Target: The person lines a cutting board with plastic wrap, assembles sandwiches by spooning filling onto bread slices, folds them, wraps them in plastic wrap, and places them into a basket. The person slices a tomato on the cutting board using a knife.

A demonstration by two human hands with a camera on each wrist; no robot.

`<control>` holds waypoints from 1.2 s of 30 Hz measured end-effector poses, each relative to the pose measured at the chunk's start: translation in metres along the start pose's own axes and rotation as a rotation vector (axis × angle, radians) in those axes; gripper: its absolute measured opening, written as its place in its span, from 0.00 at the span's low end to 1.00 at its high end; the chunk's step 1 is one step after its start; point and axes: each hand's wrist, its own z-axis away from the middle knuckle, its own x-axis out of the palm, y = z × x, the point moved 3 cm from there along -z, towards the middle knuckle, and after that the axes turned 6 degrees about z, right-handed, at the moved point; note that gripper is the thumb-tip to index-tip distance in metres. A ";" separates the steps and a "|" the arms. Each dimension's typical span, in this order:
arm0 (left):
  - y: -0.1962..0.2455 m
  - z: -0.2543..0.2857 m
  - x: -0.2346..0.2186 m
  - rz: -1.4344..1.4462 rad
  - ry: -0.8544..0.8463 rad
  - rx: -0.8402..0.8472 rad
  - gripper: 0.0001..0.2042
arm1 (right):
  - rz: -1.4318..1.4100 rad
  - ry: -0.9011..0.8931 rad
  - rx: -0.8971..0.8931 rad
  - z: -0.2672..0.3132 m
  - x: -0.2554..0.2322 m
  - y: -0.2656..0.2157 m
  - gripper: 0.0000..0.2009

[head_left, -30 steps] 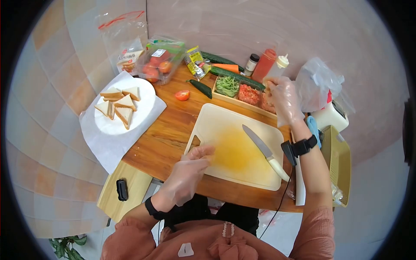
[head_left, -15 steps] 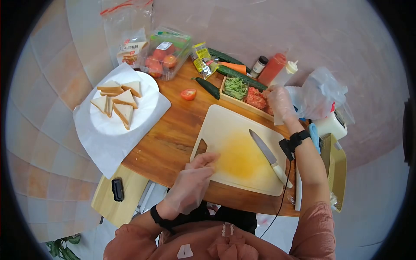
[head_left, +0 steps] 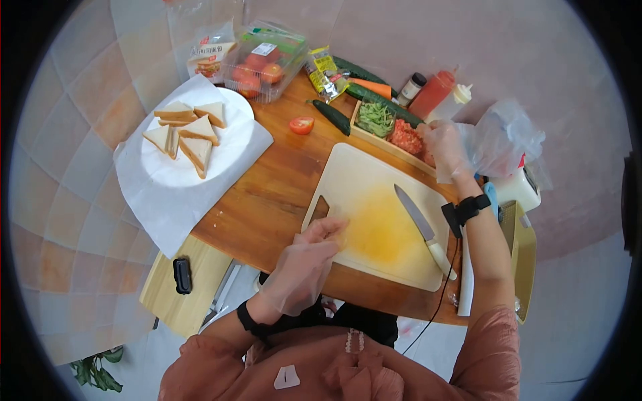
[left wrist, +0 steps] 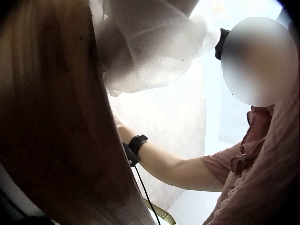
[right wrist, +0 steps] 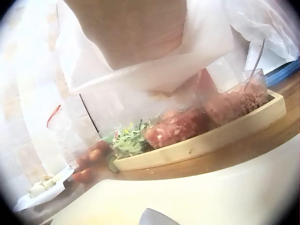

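My right hand, in a clear plastic glove, is over the right end of a narrow wooden tray. Shredded green vegetable, chopped red food and pinkish minced food fill its clear boxes. A thin handle sticks up from the minced food. The glove hides the right fingertips; whether they pinch anything I cannot tell. My gloved left hand hovers by the left edge of the cream cutting board, fingers loosely bent. A knife with a cream handle lies on the yellow-stained board.
Sandwich triangles sit on a white plate at the left. Half a tomato, a cucumber piece and a box of tomatoes lie behind. Bottles and a plastic bag stand at the back right.
The head view has shifted slightly. My right hand has lowered a little over the tray's right end, while my left hand stays by the board's left edge. The knife has not moved on the board.
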 end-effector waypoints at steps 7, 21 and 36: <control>-0.009 -0.005 -0.003 0.044 -0.008 0.005 0.16 | 0.005 -0.060 -0.068 0.043 -0.019 0.011 0.11; -0.005 -0.005 -0.001 -0.403 0.054 0.166 0.14 | 0.118 -0.044 -0.151 0.225 -0.029 0.038 0.14; -0.021 -0.017 -0.008 -0.180 -0.001 0.250 0.16 | 0.178 0.260 0.050 0.275 -0.002 0.016 0.20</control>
